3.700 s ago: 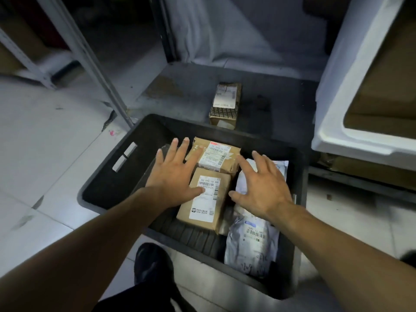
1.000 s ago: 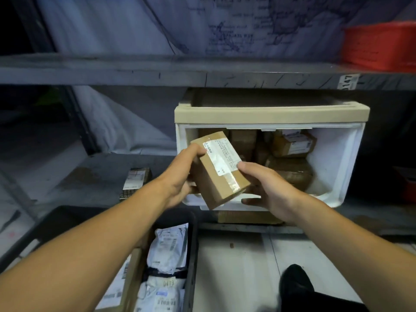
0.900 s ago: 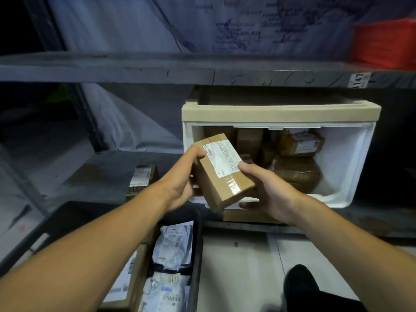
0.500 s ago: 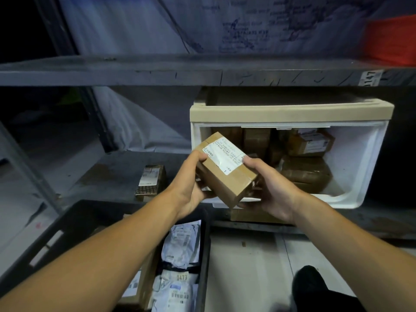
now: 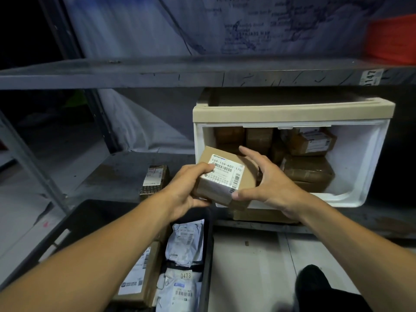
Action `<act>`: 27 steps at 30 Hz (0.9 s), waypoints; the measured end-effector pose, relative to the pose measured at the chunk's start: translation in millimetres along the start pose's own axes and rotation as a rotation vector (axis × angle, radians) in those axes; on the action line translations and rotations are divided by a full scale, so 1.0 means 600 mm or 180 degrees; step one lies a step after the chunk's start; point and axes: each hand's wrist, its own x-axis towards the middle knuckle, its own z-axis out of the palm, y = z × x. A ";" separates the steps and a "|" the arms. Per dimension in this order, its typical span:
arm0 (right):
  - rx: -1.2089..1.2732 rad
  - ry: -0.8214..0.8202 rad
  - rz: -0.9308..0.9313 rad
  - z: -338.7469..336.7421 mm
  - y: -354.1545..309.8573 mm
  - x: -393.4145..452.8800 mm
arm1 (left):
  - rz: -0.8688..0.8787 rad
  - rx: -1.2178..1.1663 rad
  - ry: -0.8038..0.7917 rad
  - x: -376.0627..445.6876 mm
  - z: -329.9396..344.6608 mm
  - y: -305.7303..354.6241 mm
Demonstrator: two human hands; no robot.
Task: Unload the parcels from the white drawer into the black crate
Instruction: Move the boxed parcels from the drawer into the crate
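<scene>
Left hand (image 5: 182, 190) grips cardboard parcel (image 5: 225, 176); right hand (image 5: 267, 183) spread against it, above-right of black crate (image 5: 208, 255), left nearer.

Labelled brown parcel (image 5: 225, 176) tilted before white drawer (image 5: 360, 154), seemingly above black crate (image 5: 208, 244).

Black plastic crate (image 5: 206, 244) — lower end cut off by the bottom edge, its floor largely hidden behind the left forearm. Red plastic bin (image 5: 392, 39) cut by the right edge. Blue printing on the pale wall sheet (image 5: 247, 30) — too blurred to read.
</scene>
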 end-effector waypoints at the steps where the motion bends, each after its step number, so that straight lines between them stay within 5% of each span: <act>1: 0.0202 0.0068 0.0031 0.004 0.000 0.002 | 0.0024 -0.0157 -0.0023 -0.001 0.003 0.001; 7: 0.1891 0.0343 0.0812 0.006 0.008 0.017 | 0.0193 -0.0671 -0.0124 0.006 0.013 -0.002; 15: 0.1643 0.0208 0.0682 -0.004 0.012 0.004 | 0.0102 -0.0173 -0.0228 -0.001 -0.003 0.004; 22: 0.1225 -0.0100 0.0198 -0.006 0.010 -0.004 | -0.0079 -0.0339 -0.0209 -0.012 -0.010 0.011; 27: 0.1397 -0.0203 0.0389 0.005 0.001 -0.008 | 0.0084 -0.0397 -0.0061 -0.015 -0.009 0.013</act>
